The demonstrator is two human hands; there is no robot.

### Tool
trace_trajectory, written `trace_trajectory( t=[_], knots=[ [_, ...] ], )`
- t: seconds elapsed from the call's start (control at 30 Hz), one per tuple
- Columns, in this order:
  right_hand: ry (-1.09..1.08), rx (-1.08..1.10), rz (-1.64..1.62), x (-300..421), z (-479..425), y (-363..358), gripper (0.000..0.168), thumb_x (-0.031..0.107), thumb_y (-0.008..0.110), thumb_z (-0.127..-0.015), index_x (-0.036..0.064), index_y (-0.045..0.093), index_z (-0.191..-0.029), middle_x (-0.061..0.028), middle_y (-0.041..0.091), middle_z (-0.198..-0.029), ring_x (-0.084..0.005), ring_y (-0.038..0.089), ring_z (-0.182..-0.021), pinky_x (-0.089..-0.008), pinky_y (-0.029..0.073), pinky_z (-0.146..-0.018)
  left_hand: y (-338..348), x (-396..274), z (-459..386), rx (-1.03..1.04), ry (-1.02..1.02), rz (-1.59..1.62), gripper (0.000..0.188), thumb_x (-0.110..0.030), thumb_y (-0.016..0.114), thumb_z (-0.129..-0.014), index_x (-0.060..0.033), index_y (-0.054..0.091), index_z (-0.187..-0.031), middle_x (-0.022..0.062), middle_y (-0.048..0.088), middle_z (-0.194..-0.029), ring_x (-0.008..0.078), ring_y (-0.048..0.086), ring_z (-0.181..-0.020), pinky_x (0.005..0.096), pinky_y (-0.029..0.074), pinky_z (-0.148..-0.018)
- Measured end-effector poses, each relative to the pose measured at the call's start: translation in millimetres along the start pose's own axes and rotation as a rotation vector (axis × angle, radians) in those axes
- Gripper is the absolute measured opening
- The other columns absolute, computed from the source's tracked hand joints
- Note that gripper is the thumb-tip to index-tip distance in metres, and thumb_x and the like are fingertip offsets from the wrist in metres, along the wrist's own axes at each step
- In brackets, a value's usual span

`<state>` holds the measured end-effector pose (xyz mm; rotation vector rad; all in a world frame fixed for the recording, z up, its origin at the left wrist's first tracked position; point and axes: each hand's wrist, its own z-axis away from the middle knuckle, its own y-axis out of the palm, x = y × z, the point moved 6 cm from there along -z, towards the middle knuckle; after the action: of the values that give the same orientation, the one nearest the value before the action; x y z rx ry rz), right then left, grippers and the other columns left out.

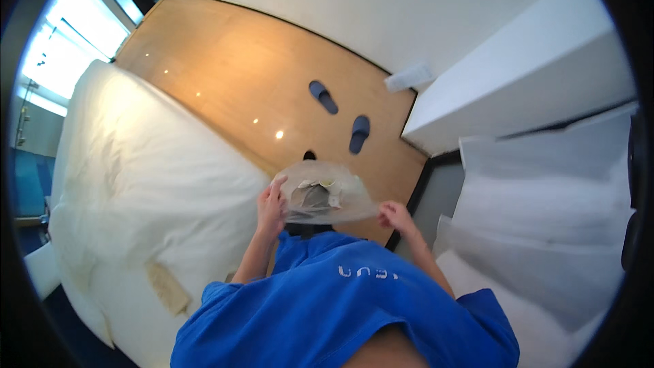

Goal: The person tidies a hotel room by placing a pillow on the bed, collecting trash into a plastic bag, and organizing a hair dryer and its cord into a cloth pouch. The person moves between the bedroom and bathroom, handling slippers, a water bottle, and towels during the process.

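Observation:
A clear, thin plastic bag (pixel 352 202) is stretched between my hands at waist height, its mouth spread wide. My left hand (pixel 273 204) grips the bag's left edge. At the opposite corner, the fingers of my right hand (pixel 396 217) pinch the rim. Inside the bag lie a pale cup-like item (pixel 326 183) and other small white and dark pieces, too blurred to name.
A bed with a white cover (pixel 194 189) fills the left side, with a tan flat packet (pixel 167 287) on it. Two dark slippers (pixel 323 97) lie on the wooden floor (pixel 230 46). A whitish translucent object (pixel 409 77) rests by the wall corner. White sheeting (pixel 546 194) spreads at right.

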<state>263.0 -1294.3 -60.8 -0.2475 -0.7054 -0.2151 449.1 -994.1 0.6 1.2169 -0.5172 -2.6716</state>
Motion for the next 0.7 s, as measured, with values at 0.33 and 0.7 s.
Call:
trace_trajectory(
  t=[0.33,0.7],
  knots=[
    [0.252,-0.332,0.091,52.3,-193.7,-158.2,0.018,0.016,0.053,-0.087,0.001,0.059,-0.095,-0.0104,0.062,-0.072,-0.0180,0.061,-0.056,-0.0286,0.051,-0.050,79.2,-147.2,-200.1,-0.044,0.026,-0.149,0.030,-0.029,0.048,-0.095,-0.0068,0.060,-0.111,-0.0087,0.029,-0.052,0.0012,0.024,-0.039,0.0193,0.017,-0.035],
    [0.307,0.055,0.500,136.3,-393.9,-237.4,0.017,0.012,0.053,-0.081,-0.002,0.064,-0.083,-0.0109,0.064,-0.072,-0.0205,0.063,-0.058,-0.0316,0.051,-0.049,165.2,-199.0,-353.5,-0.322,0.009,-0.141,0.027,-0.027,0.047,-0.096,-0.0113,0.060,-0.113,-0.0086,0.030,-0.055,0.0002,0.026,-0.042,0.0176,0.019,-0.035]
  ],
)
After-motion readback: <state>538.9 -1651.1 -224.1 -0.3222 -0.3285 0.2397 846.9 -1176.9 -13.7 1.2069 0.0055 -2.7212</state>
